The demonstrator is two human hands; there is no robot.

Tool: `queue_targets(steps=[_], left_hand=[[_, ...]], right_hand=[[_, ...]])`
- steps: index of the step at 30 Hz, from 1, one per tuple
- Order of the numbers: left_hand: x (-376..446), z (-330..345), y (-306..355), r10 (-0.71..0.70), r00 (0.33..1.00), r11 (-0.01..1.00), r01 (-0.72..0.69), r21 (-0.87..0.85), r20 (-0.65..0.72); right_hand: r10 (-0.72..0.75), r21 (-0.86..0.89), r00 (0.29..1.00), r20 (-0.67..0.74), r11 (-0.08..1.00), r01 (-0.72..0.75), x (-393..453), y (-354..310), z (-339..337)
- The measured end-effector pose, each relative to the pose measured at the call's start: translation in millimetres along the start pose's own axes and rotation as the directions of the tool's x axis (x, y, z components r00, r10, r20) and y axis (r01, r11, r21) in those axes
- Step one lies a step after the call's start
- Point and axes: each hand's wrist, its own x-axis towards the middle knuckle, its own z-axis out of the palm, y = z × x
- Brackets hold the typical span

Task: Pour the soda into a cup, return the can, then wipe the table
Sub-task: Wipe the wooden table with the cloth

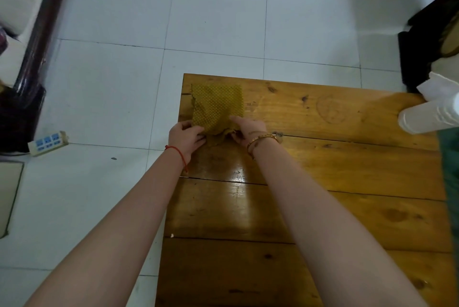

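- White floor tiles (218,20) with thin dark joints fill the far and left part of the room; they look glossy and reflect light.
- Wooden table (323,194), made of wide varnished planks with knots, takes the near right part; a faint round mark is on its far right area, and a bright reflection lies between the two forearms.
- Dark furniture (29,58) stands along the left edge, and other dark furniture at the far right corner; I cannot tell what they are.
- Yellow-green cloth (216,105) with a pattern of small dots lies flat on the far left corner of the table, its near edge crumpled.
- Left hand (186,139), with a red string at the wrist, pinches the near left edge of the cloth.
- Right hand (248,130), with a gold bracelet, grasps the near right edge, fingers curled into the folds.
- Stack of white cups (429,117) lies on its side at the right edge of the table; its inside is not visible.
- White power strip (48,143) with blue sockets lies on the floor at left; no writing can be read.
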Motion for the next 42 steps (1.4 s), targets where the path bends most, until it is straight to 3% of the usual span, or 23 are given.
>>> queue_targets(steps=[3, 6, 11, 16, 19, 21, 23, 26, 28, 31, 35, 42], left_hand=[[3, -1, -1, -0.006, 1.0, 1.0, 0.007, -0.027, 0.005], [2, -2, 1, -0.044, 0.998, 0.995, 0.047, -0.091, 0.036], [-12, 3, 4, -0.108, 0.991, 0.979, 0.12, -0.164, 0.083], [-34, 9, -5, -0.091, 0.975, 0.996, 0.088, 0.02, 0.201], [-55, 14, -20, -0.046, 0.963, 0.997, 0.027, 0.076, 0.267], [-69, 18, -35, 0.032, 0.958, 0.978, -0.089, 0.188, 0.285], [-83, 21, -54, 0.228, 0.94, 0.822, -0.325, 0.468, 0.253], [-106, 21, -87, 0.507, 0.798, 0.455, -0.568, 0.685, 0.325], [-122, 21, -114, 0.572, 0.711, 0.265, -0.632, 0.728, 0.409], [-148, 22, -157, 0.558, 0.685, 0.038, -0.585, 0.81, 0.469], [-187, 26, -215, 0.494, 0.739, -0.068, -0.491, 0.868, 0.457], [-242, 41, -301, 0.471, 0.77, -0.082, -0.446, 0.891, 0.429]], right_hand=[[-0.062, -0.139, 0.998, -0.029, 0.989, 0.058, 7, 0, 2], [-0.164, -0.147, 0.986, -0.023, 0.976, 0.159, 7, 7, 1], [-0.14, 0.148, 0.986, 0.092, 0.981, 0.126, -13, 18, -5], [-0.188, 0.504, 0.967, 0.173, 0.86, 0.077, -34, 36, -29], [-0.176, 0.572, 0.966, 0.191, 0.82, 0.037, -49, 45, -49], [-0.157, 0.56, 0.969, 0.188, 0.828, 0.025, -58, 52, -62], [-0.143, 0.573, 0.974, 0.177, 0.82, 0.017, -68, 62, -79], [-0.131, 0.594, 0.979, 0.156, 0.804, 0.013, -80, 79, -115], [-0.132, 0.607, 0.983, 0.131, 0.795, 0.026, -87, 95, -145], [-0.165, 0.614, 0.986, 0.033, 0.781, 0.111, -97, 121, -198], [-0.223, 0.542, 0.969, -0.102, 0.805, 0.242, -110, 159, -277], [-0.362, 0.204, 0.885, -0.294, 0.881, 0.428, -139, 235, -385]])
